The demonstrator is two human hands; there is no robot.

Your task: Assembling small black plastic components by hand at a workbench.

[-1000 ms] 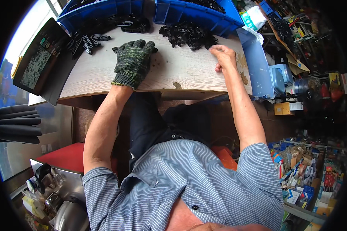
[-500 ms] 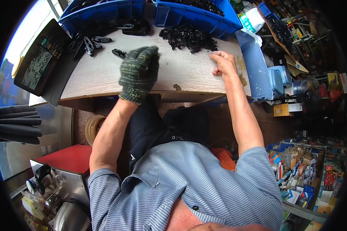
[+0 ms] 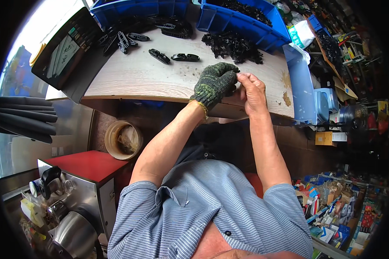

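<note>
My left hand [image 3: 215,84], in a dark green and black knitted glove, is curled closed over the front right of the table. Bare and touching it, my right hand [image 3: 253,94] has thumb and fingers pinched together. Anything held between the two is hidden or too small to make out. Beyond the glove, two black oblong slotted pieces lie apart on the tabletop: one slanted piece [image 3: 159,56] and one lying level [image 3: 185,57]. Just past my right fingertips spreads a pile of small black parts [image 3: 233,46].
More black oblong pieces [image 3: 173,29] are heaped at the back. Behind stand a left blue bin [image 3: 138,11] and a right blue bin [image 3: 246,26]. A dark tablet-like screen [image 3: 67,49] leans at left. A pale blue tub [image 3: 299,82] adjoins the table's right end.
My gloved left hand has moved right and now meets my right hand. A second black oblong piece shows on the table where the glove was. The view has shifted slightly.
</note>
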